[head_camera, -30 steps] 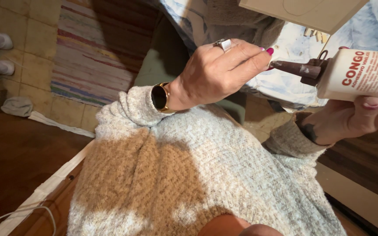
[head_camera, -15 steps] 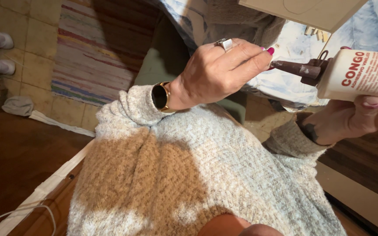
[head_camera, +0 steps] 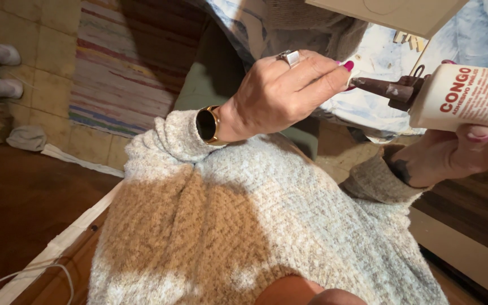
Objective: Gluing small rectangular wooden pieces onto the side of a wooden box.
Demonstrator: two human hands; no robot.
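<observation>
The left hand (head_camera: 286,93) pinches the tip of the brown nozzle (head_camera: 384,89) between closed fingers (head_camera: 326,79); the right hand (head_camera: 453,155) grips the white glue bottle (head_camera: 470,96), lying sideways at upper right, above the knitted sweater (head_camera: 244,226); a striped rug (head_camera: 120,62) lies on the floor.
</observation>
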